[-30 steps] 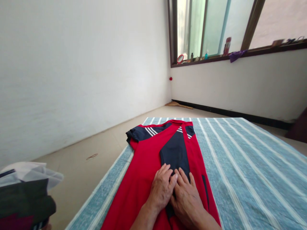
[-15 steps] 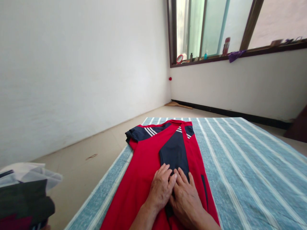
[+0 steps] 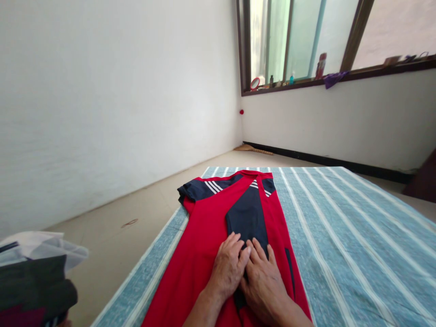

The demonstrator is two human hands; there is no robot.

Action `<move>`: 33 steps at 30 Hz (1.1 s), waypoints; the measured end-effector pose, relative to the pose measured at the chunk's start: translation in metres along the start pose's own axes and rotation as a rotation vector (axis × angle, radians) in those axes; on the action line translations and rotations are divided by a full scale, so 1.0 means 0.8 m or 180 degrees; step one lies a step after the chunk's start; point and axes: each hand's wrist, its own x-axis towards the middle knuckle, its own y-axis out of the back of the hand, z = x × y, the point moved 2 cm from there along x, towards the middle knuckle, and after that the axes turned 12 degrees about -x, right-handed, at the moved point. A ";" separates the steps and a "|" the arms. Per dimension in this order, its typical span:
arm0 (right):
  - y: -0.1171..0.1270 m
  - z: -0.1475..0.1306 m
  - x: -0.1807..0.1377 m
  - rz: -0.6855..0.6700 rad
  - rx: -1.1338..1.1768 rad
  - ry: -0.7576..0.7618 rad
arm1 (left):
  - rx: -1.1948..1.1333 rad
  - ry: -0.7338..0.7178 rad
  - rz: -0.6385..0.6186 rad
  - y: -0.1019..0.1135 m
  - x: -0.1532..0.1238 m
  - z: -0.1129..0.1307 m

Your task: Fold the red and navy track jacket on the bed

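A red jacket (image 3: 207,236) with dark navy shoulders and white stripes lies spread on a blue-and-white striped cloth (image 3: 340,236). Its right side is folded inward, so one navy sleeve (image 3: 248,218) runs down over the red front; the left shoulder part still sticks out at the side. My left hand (image 3: 229,263) lies flat on the red fabric and the sleeve's edge, fingers stretched out. Beside it, touching it, my right hand (image 3: 264,277) rests palm down on the sleeve, its fingers also extended. The jacket's lower end runs out of view below my forearms.
Folded clothes (image 3: 37,281) are stacked at the lower left, cut by the frame. A thin loop (image 3: 129,223) lies on the floor beside the cloth. A broom (image 3: 254,148) is in the far corner. A windowsill holds a red bottle (image 3: 320,66) and a purple cloth (image 3: 334,80).
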 end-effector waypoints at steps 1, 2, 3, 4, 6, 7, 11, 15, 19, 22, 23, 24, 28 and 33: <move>0.001 0.000 0.000 -0.0008 0.0003 -0.0003 | 0.0010 0.0000 -0.0013 0.000 0.000 0.000; 0.001 0.000 0.000 -0.0016 0.0004 -0.0002 | 0.0016 0.0002 -0.0024 0.000 0.000 0.000; 0.001 -0.001 0.000 -0.0022 0.0001 -0.0003 | 0.0019 0.0008 -0.0034 0.000 0.000 0.000; 0.002 -0.001 0.000 -0.0031 -0.0002 -0.0003 | 0.0019 0.0014 -0.0041 0.000 0.000 0.000; 0.002 -0.001 0.000 -0.0042 -0.0012 -0.0001 | 0.0011 0.0017 -0.0028 0.000 0.000 0.000; 0.003 -0.001 0.000 -0.0044 -0.0019 0.0003 | 0.0004 0.0011 -0.0018 0.000 0.000 0.000; 0.003 -0.001 0.000 -0.0057 -0.0047 0.0023 | 0.0021 -0.0006 0.0003 -0.001 0.000 -0.002; 0.004 -0.002 0.001 -0.0094 -0.0061 0.0042 | 0.0088 -0.0040 0.0039 -0.003 0.001 -0.004; 0.005 -0.001 0.002 -0.0097 -0.0066 0.0025 | 0.0099 -0.0079 0.0055 -0.004 0.001 -0.004; 0.004 -0.001 0.002 -0.0084 -0.0080 0.0012 | 0.0099 -0.0069 0.0048 -0.004 0.001 -0.003; 0.003 -0.001 0.002 -0.0072 -0.0088 0.0013 | 0.0097 -0.0064 0.0044 -0.004 0.001 -0.003; 0.003 -0.001 0.002 -0.0058 -0.0095 0.0014 | 0.0092 -0.0062 0.0044 -0.004 0.001 -0.003; 0.000 -0.001 0.001 -0.0035 -0.0112 0.0037 | 0.0053 -0.0080 0.0085 -0.003 0.000 -0.004; 0.000 0.000 0.002 -0.0014 -0.0133 0.0043 | 0.0029 -0.0102 0.0148 -0.004 -0.001 -0.006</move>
